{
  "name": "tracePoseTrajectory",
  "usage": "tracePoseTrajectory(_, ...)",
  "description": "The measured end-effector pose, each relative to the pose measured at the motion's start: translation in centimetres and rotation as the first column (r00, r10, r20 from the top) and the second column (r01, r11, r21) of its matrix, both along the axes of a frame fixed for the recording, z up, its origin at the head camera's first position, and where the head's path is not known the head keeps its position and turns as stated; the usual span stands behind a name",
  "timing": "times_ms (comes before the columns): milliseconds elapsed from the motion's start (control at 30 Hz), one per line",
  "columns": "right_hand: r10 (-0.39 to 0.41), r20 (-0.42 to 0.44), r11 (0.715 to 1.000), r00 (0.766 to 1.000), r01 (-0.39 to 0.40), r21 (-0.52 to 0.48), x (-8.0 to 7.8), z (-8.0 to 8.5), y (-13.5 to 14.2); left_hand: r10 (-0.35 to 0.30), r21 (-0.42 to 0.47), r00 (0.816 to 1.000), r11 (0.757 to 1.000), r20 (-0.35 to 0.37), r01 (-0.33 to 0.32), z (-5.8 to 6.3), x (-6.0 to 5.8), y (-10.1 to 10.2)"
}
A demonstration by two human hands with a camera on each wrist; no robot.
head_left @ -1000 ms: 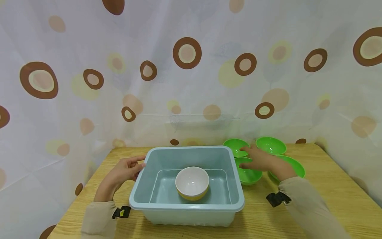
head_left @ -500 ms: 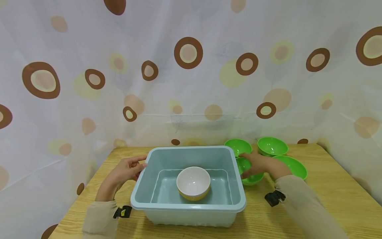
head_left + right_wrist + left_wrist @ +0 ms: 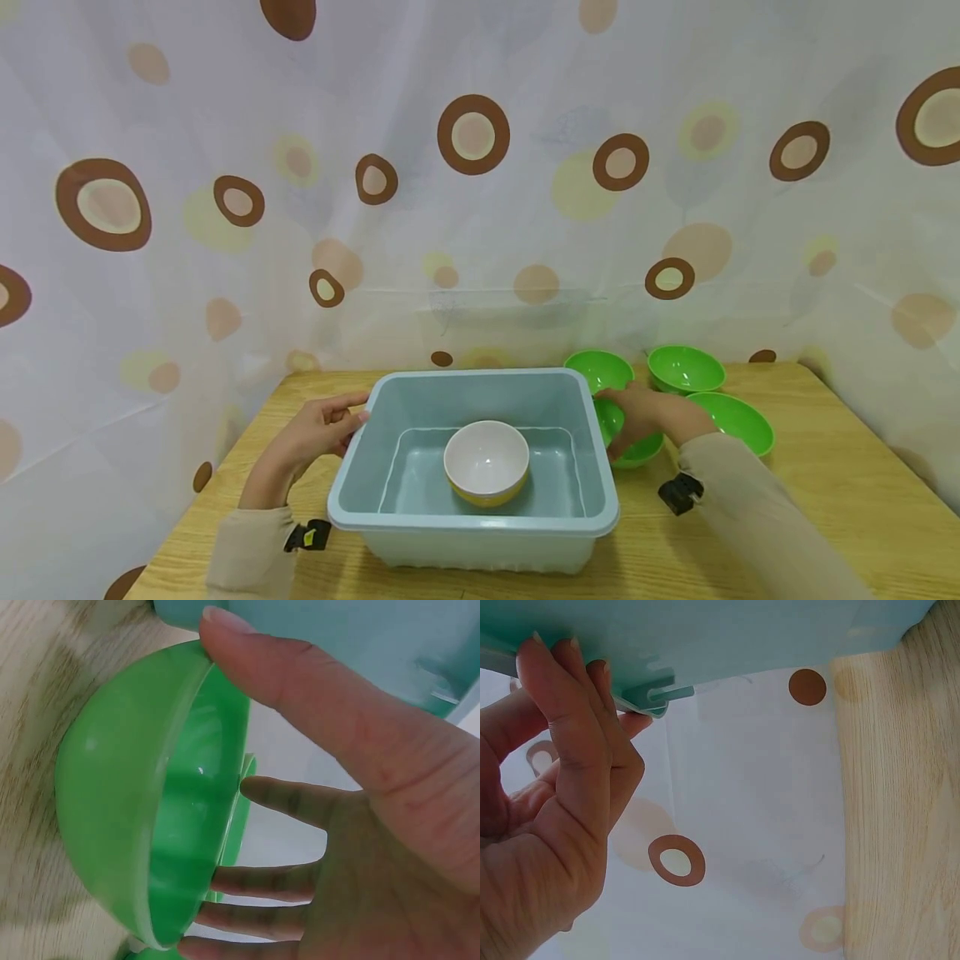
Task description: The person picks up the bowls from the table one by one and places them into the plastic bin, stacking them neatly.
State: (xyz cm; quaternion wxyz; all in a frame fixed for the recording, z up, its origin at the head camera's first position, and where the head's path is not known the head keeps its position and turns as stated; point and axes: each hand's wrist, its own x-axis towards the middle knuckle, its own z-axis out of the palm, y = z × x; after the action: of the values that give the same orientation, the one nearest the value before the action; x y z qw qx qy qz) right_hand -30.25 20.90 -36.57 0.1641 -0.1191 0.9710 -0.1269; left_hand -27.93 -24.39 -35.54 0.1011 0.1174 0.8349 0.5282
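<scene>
A pale blue plastic tub (image 3: 472,522) stands in front of me, with a bowl (image 3: 486,458), white inside and yellow outside, sitting upright in it. My left hand (image 3: 311,433) grips the tub's left rim; in the left wrist view its fingertips lie against the outer wall under the lip. Just right of the tub, my right hand (image 3: 651,417) spans the nearest green bowl (image 3: 112,795). Its thumb is at one side of that bowl's rim and its rather straight fingers reach the other side, as the right wrist view shows. The bowl rests on the table.
Three more green bowls stand close by: one behind (image 3: 598,369), one at the back right (image 3: 686,369) and one at the right (image 3: 735,421). The wooden table (image 3: 810,500) ends at a patterned curtain (image 3: 480,225).
My right hand has moved left and down onto the nearest green bowl, its fingers now at the rim. The left hand and the tub have stayed put.
</scene>
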Motion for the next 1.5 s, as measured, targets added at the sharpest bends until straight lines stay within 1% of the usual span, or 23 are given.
tracePoseTrajectory(133,-0.035,0.021,0.999,0.999,0.035,0.008,0.1,-0.1,-0.2,-0.006,-0.002,1.000,1.000,-0.007,0.006,0.0,0.0,0.0)
tracePoseTrajectory(467,-0.049,0.031,0.998,0.998,0.048,0.030,0.2,-0.1,-0.7,0.008,-0.003,1.000,1.000,0.010,-0.008,0.0,0.0,0.1)
tracePoseTrajectory(900,-0.001,0.016,0.999,1.000,0.001,0.035,0.2,0.1,-0.4,-0.012,0.002,1.000,1.000,0.005,0.012,0.1,0.0,0.1)
tracePoseTrajectory(1167,0.027,0.007,0.998,1.000,-0.028,0.052,0.7,1.0,-0.2,0.005,-0.005,1.000,1.000,0.009,-0.005,0.1,0.1,0.1)
tracePoseTrajectory(1500,0.015,0.000,0.999,1.000,-0.015,0.041,1.6,2.1,0.0,0.018,-0.017,1.000,1.000,0.009,-0.018,0.1,0.2,0.2)
